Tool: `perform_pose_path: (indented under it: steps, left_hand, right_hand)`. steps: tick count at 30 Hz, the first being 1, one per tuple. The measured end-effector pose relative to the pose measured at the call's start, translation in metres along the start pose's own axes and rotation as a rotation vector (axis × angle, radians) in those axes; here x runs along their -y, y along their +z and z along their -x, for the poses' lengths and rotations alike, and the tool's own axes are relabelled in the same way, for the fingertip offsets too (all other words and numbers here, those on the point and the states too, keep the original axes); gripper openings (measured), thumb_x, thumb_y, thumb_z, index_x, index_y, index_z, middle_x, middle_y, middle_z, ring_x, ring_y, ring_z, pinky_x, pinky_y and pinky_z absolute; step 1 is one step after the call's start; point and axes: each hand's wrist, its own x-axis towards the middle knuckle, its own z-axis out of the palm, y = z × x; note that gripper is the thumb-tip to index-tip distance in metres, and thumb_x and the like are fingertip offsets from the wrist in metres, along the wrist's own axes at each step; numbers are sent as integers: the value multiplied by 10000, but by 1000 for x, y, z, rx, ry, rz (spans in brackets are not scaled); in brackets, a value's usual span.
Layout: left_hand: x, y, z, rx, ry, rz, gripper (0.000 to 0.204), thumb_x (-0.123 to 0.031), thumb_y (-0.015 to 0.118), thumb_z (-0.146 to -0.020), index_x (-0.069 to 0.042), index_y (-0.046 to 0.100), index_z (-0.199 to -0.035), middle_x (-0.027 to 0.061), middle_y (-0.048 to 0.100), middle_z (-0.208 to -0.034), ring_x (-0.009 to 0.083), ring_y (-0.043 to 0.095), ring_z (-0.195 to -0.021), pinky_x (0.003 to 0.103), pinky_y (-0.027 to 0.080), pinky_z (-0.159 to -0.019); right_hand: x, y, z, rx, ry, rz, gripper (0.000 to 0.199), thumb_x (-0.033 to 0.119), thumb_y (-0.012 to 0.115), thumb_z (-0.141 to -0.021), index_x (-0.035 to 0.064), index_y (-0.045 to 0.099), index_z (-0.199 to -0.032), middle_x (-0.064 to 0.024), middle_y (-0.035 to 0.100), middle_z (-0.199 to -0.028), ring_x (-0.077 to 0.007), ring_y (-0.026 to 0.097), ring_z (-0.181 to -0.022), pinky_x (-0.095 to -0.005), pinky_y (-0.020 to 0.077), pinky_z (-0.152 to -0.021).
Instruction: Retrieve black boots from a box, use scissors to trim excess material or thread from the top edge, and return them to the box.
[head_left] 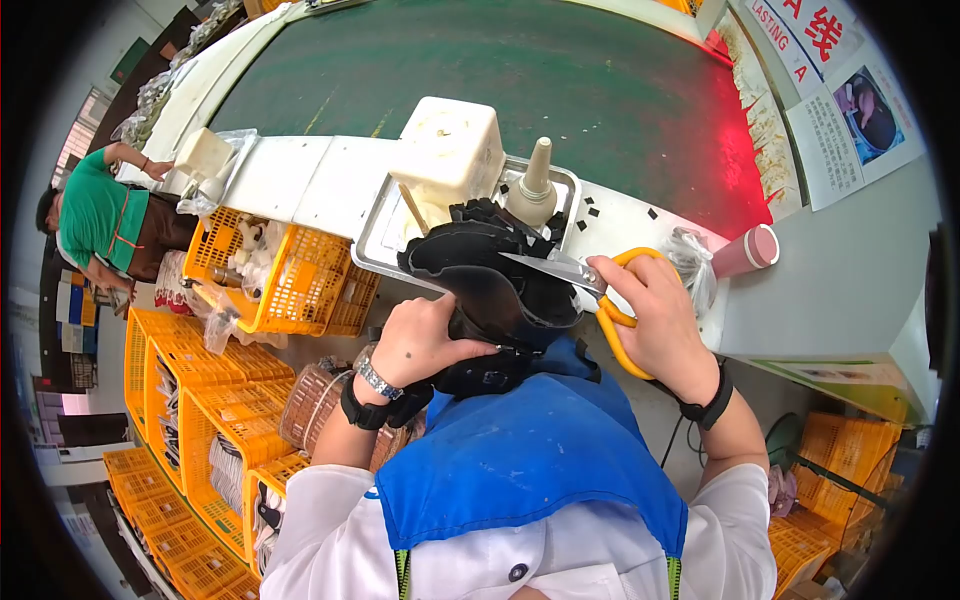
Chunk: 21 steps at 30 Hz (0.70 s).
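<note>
At bench edge, before metal tray [372, 240], left hand [425, 340] clamps black shoe upper [500, 290] against blue apron [520, 450], right hand [655, 320] grips yellow-handled scissors [600, 290], blades at upper's rim; best trimmed in short snips, 1 steady hold.

A factory line: green conveyor belt [520, 70], stacked yellow crates [200, 420], a co-worker [100, 220] nearby.

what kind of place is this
Likely a shoe factory line: the right hand works yellow-handled scissors on a black shoe upper beside a green conveyor belt, with stacked orange crates.
</note>
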Motion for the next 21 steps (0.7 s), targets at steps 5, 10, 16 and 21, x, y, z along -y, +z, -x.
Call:
perform_pose_path:
  steps: [5,10,16,21]
  left_hand:
    - [-6,-1,1,1,-15,-27,576,-491,752,-610,32,553,-747,188,559,-557,356,594,-568,392,481,-531]
    - [-8,-2,-1,17,-10,-49,576,-498,749,-610,23,550,-753,182,556,-550,354,593,-569,395,478,-527]
    - [-7,0,-6,26,12,-43,582,-502,747,-613,22,546,-771,180,557,-552,354,593,-575,394,479,-529]
    - [-6,-1,-8,18,40,-55,569,-492,744,-621,19,548,-774,180,562,-559,354,596,-585,395,481,-538]
  right_hand:
    - [-3,2,3,-20,-5,29,457,97,710,-652,126,580,-1089,-86,473,-748,-269,497,-714,-372,411,-642]
    - [-9,3,9,-6,33,-7,464,111,724,-632,135,592,-1077,-84,469,-717,-264,500,-684,-365,418,-623]
    - [-10,-4,3,-74,-53,100,485,103,733,-625,147,591,-1087,-64,462,-700,-253,511,-689,-359,420,-597]
    - [-13,-5,6,-29,-19,54,496,101,735,-626,146,588,-1097,-61,456,-691,-252,508,-675,-359,417,-586]
